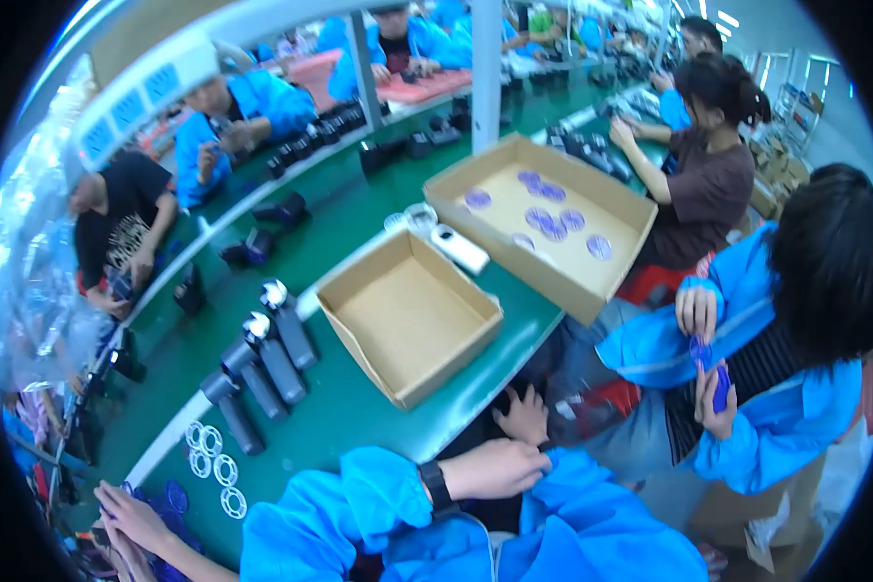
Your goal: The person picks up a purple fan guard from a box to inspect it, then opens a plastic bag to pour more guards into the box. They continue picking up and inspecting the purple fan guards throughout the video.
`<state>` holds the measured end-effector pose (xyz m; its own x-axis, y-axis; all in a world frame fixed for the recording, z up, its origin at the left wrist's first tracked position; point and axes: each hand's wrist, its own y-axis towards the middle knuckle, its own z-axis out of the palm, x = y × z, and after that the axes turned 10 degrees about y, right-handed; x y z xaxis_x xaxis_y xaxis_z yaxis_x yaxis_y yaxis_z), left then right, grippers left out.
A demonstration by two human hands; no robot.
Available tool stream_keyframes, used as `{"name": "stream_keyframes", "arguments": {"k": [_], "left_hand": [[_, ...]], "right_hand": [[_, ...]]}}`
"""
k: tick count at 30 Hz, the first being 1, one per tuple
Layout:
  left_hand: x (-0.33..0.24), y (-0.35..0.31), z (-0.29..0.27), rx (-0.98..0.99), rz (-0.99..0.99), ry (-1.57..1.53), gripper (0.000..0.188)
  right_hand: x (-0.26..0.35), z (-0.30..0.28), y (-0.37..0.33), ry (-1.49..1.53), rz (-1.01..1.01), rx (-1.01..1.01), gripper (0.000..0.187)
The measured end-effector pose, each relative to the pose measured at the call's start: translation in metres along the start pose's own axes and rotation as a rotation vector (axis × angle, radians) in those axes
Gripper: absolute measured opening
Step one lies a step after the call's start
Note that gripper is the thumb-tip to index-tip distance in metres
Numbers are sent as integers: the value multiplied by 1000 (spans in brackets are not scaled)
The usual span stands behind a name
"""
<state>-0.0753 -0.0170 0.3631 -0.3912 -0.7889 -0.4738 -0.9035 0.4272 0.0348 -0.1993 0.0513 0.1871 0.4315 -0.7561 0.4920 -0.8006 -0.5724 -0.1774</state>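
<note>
In a blue sleeve, my left hand reaches across my body below a black wrist band. Its fingers close over the cuff of my right sleeve. Beyond it, my right hand hangs over my lap, past the bench edge, with fingers spread and nothing in them. Nearest on the green bench is an open cardboard box with a bare bottom. To its left lie several dark grey handheld devices, some with shiny round heads. White spoked rings lie closer to me.
A larger carton holding purple discs stands behind the box, beside a white device. At right, a co-worker's hands hold purple parts. Another person's hands are at lower left. A white post rises behind.
</note>
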Motion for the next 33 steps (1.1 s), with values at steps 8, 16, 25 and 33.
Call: {"name": "stream_keyframes", "arguments": {"k": [8,16,25,33], "left_hand": [[-39,-6,-54,-359,67,-245,19],[0,-42,-199,-853,-302,195,13],[195,-15,-311,-86,-768,554,32],[294,15,-258,263,-798,519,46]], "right_hand": [[-26,31,10,-14,11,-17,69],[-6,-9,-2,57,34,32,66],[4,-5,5,19,21,61,65],[1,0,7,24,8,88,64]]}}
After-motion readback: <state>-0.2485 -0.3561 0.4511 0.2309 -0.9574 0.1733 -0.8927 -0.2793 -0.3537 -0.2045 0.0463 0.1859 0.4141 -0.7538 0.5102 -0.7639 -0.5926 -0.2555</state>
